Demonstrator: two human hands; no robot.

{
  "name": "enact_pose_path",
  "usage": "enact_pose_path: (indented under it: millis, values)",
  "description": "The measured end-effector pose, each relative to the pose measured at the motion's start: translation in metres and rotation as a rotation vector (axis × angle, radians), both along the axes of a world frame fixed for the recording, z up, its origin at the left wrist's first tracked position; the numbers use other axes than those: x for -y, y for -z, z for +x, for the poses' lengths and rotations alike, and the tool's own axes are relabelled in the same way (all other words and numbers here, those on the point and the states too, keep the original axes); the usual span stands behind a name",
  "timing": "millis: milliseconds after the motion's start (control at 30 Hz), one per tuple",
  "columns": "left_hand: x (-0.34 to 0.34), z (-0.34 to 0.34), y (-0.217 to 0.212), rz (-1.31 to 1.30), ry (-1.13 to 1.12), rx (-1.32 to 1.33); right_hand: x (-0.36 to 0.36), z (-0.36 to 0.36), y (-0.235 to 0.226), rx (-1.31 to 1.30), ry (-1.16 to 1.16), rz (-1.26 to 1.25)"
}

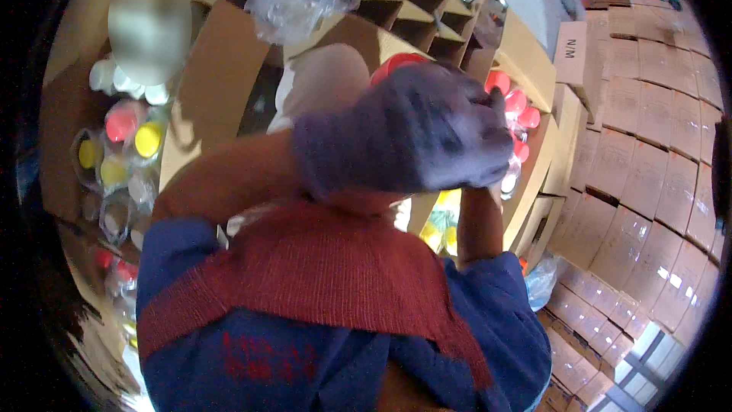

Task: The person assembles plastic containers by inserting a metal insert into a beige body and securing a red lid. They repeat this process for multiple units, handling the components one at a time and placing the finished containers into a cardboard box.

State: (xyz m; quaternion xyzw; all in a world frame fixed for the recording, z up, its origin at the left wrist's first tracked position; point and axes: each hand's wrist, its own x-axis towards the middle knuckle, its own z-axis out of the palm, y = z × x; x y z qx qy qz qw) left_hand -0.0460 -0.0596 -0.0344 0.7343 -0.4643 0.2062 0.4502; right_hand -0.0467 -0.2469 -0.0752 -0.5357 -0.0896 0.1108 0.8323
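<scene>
At frame centre, a gloved hand crosses both forearms; left or right cannot be told, nor its grip. A red lid shows just behind it. Capped bottles sit left; a divided carton above.

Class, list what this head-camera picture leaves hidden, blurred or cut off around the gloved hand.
- Head view: the gloved hand is motion-blurred; which hand it is, and its grip, cannot be told.
- The red cap behind it is mostly covered by the glove.
- The other hand is not visible; the blue sleeves fill the lower frame.
- The divider box is cut off by the top edge.
</scene>
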Motion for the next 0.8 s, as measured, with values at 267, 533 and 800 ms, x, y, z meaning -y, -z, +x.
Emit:
enact_pose_path:
  millis: [267,533,800]
  values:
    - [0.018,-0.040,-0.028,0.507,-0.032,0.046,-0.045,0.077,-0.031,0.002,-0.861,-0.297]
    - [0.002,-0.011,-0.009,0.112,0.187,0.097,0.003,0.032,-0.044,-0.029,-0.267,-0.660]
    - [0.005,-0.039,-0.009,0.241,0.114,0.091,-0.035,0.060,-0.049,0.430,-0.697,-0.712]
